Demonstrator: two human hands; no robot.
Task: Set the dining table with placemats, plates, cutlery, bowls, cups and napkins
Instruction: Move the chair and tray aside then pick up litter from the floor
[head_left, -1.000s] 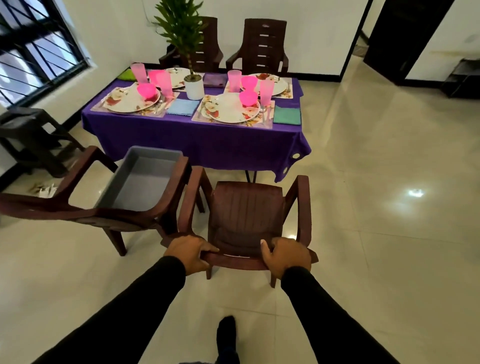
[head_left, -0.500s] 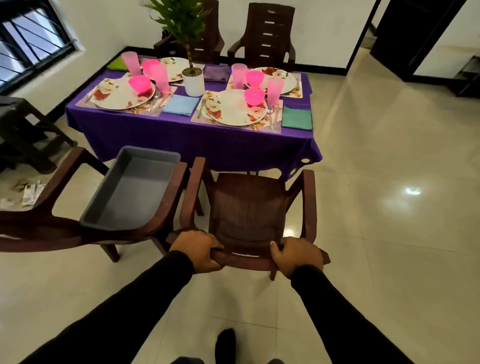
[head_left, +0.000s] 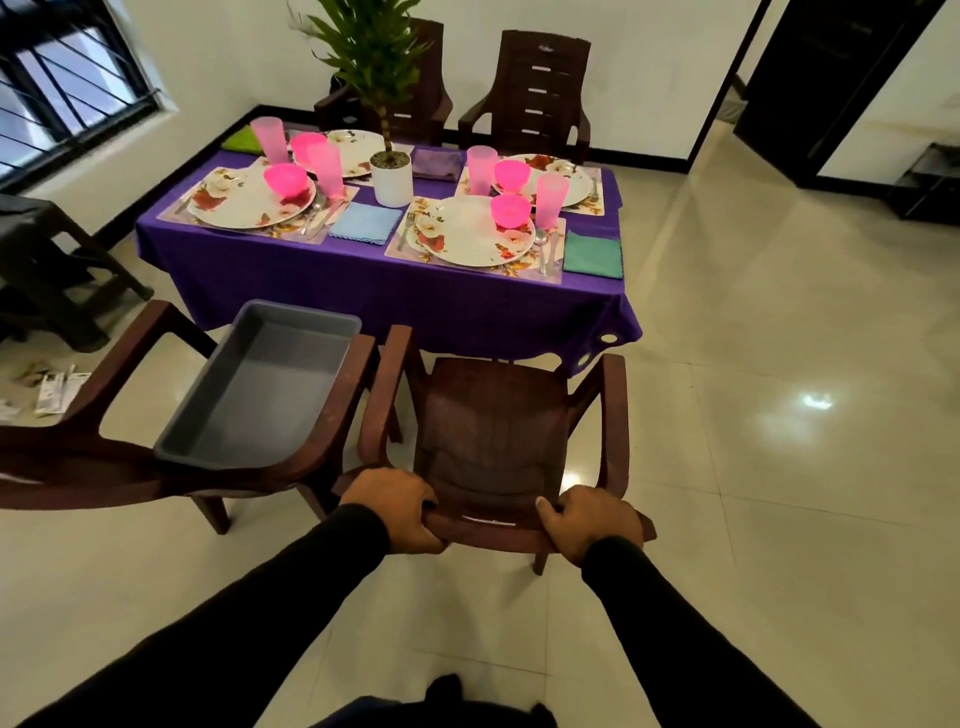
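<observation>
Behind the set table (head_left: 467, 312), I hold a chair (head_left: 493, 441).
Left hand (head_left: 397, 512) and right hand (head_left: 589, 525) clamp its top rail, likely to seat it.

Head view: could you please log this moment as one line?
left hand: grips chair back | right hand: grips chair back | table: set | grey tub: empty

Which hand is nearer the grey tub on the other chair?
Left. The left hand grips the chair back just beside the grey tub; the right hand grips the same back farther to the tub's right.
</observation>
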